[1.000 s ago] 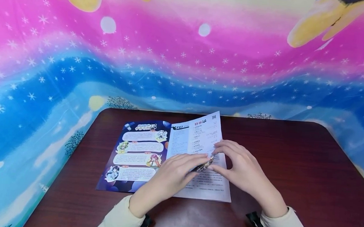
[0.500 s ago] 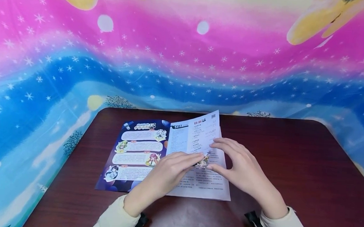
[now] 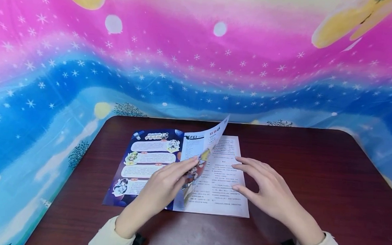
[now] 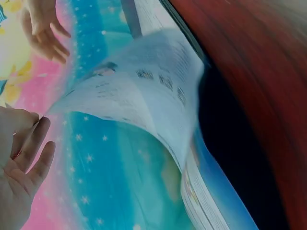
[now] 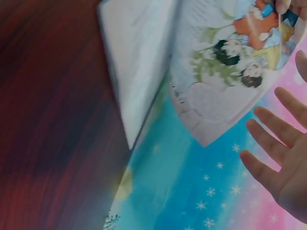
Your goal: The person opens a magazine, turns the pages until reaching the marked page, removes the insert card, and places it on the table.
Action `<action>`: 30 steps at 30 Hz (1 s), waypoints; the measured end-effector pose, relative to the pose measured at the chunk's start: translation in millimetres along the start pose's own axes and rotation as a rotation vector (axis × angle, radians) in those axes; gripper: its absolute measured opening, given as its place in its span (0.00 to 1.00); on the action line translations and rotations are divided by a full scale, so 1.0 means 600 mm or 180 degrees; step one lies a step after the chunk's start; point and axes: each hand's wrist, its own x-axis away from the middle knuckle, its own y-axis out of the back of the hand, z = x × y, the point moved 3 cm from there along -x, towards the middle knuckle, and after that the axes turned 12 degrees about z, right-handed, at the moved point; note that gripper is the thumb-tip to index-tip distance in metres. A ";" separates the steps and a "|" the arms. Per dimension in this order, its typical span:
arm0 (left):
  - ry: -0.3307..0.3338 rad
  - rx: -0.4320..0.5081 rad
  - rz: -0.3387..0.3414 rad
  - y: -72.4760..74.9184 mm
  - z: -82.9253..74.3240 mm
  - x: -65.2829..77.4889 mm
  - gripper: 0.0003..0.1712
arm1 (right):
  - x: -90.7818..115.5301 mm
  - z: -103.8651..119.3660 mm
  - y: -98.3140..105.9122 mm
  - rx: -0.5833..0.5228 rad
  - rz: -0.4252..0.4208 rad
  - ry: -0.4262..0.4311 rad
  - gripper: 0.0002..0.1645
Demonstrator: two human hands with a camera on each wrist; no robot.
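Observation:
An open magazine lies on the table in the head view. Its left side is a dark blue page with cartoon figures and text boxes; the right side is white with printed text. One page stands curled up off the right side, its back showing a coloured illustration. My left hand pinches that page's outer edge between thumb and fingers. The right hand hovers by the magazine's right edge, fingers spread and apart from the lifted page.
The dark red-brown wooden table extends around the magazine on all sides. A colourful cloth with snowflakes hangs behind and beside the table. Light sleeves cover both forearms.
My left hand has drawn the page leftward, so it now curls upright and shows text beneath. The right hand has moved slightly right, away from the page.

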 end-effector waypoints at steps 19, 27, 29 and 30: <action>0.0797 -0.0254 -0.0155 0.043 0.069 0.078 0.45 | 0.014 -0.058 -0.043 0.0065 0.0426 0.0353 0.26; 0.1196 -0.0255 -0.0119 0.056 0.096 0.114 0.45 | 0.023 -0.066 -0.058 0.0132 0.0729 0.0370 0.26; 0.1340 -0.0190 -0.0078 0.058 0.101 0.123 0.45 | 0.025 -0.068 -0.061 0.0157 0.0757 0.0371 0.26; 0.1424 -0.0162 -0.0036 0.059 0.104 0.127 0.45 | 0.026 -0.070 -0.062 0.0164 0.0773 0.0368 0.26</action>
